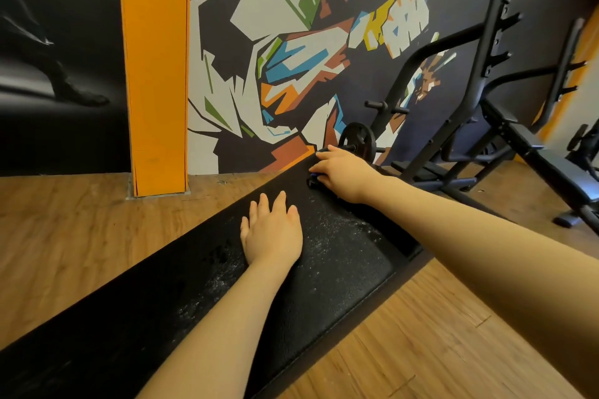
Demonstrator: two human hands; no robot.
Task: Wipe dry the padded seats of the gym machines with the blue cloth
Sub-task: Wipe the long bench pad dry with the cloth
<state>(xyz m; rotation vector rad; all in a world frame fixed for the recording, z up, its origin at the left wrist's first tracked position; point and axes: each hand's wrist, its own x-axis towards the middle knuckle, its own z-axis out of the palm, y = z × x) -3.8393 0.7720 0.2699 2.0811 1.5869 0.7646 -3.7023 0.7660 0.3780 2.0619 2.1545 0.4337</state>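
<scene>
Black padded bench seat (324, 275), speckled with droplets, under the left hand (272, 230) lying flat with fingers straight, and at its far end the right hand (340, 172) gripping the mostly hidden blue cloth (313, 177) against the pad.

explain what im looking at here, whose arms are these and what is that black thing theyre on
This is one picture from a camera worn on a person's head, looking forward and down, so the two bare arms are that person's own. The long black padded bench seat runs across a wooden floor; the pale speckles on it look like water droplets. The left hand rests flat on the padding, its fingers straight. The right hand reaches to the far end and presses on a dark cloth with a bit of blue showing, mostly hidden under it. Behind stand a black metal weight bench and a colourful painted wall mural.
</scene>
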